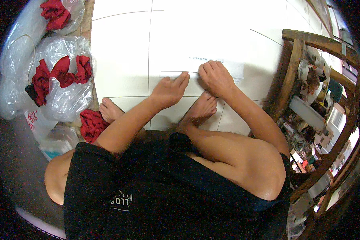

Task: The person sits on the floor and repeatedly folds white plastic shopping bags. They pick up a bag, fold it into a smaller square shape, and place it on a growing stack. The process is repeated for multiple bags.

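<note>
A thin white sheet (233, 71) with small blue print lies on the pale tiled floor in front of me. Whether it is paper or plastic I cannot tell, as glare washes out its upper part. My left hand (169, 91) rests at the sheet's lower edge, its fingers stretched forward and the fingertips touching the edge. Closed with curled fingers, my right hand (218, 80) grips the sheet just to the right of the left fingertips. Its thumb is mostly hidden behind the hand.
Clear plastic bags (62, 48) with crumpled red cloth (40, 82) inside lie at the left. Another red cloth (93, 126) lies by my left foot (110, 110). My right foot (202, 109) is just below the sheet. At the right stands a wooden shelf frame (290, 76) full of mixed items.
</note>
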A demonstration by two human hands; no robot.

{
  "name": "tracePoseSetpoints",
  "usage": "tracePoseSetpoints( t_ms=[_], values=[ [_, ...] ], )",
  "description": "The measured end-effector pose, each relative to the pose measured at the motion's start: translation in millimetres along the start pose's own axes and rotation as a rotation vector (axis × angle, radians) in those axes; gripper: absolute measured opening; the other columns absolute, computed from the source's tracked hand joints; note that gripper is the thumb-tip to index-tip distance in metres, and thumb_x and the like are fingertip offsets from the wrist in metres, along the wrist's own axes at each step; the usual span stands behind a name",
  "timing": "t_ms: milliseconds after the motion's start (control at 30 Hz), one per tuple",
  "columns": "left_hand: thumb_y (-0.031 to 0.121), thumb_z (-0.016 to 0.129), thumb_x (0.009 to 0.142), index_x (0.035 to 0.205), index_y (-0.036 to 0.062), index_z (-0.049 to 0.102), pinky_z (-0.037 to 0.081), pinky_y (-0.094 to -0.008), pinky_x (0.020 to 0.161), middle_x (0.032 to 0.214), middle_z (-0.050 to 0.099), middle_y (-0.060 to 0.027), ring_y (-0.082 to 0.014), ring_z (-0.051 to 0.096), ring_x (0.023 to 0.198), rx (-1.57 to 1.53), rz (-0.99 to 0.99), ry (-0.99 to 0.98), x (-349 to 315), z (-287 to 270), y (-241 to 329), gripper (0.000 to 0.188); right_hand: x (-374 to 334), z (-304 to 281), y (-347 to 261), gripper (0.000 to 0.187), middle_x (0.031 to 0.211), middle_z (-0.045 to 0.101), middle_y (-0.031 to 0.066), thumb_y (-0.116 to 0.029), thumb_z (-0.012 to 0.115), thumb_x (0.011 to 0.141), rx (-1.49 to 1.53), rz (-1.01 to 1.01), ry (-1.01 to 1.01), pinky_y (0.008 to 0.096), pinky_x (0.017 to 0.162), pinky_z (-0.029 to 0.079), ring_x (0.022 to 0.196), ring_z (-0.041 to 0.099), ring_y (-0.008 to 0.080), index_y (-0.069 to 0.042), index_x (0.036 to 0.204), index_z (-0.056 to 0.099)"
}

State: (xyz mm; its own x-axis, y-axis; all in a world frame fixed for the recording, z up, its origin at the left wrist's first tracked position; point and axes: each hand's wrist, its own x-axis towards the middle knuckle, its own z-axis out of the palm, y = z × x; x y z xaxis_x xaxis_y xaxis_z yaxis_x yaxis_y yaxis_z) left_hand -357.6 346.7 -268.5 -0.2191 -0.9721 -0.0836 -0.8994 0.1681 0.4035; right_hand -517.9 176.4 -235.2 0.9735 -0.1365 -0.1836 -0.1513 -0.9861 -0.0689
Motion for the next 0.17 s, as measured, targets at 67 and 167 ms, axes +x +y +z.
tracePoseSetpoints(
  t_ms=[67,167],
  values=[
    [0.023,0.061,0.087,0.136,-0.0025,0.047,0.055,-0.0424,0.069,0.142,0.047,-0.0196,-0.0313,0.064,0.066,-0.023,-0.028,-0.043,0,4,-3,0.057,2,0,-5,0.027,0.092,0.060,0.0115,-0.014,0.059,0.079,-0.038,0.016,-0.066,0.0373,0.082,0.050,0.092,0.060,0.0257,0.000,0.101,0.059],
    [0.024,0.062,0.085,0.136,-0.0009,0.048,0.055,-0.0418,0.069,0.143,0.047,-0.0193,-0.0311,0.064,0.066,-0.078,-0.051,-0.048,-1,6,-4,0.058,7,-1,-15,0.028,0.094,0.061,0.0110,-0.014,0.059,0.079,-0.094,0.057,-0.162,0.0373,0.084,0.050,0.094,0.059,0.0262,0.000,0.102,0.060]
  ],
)
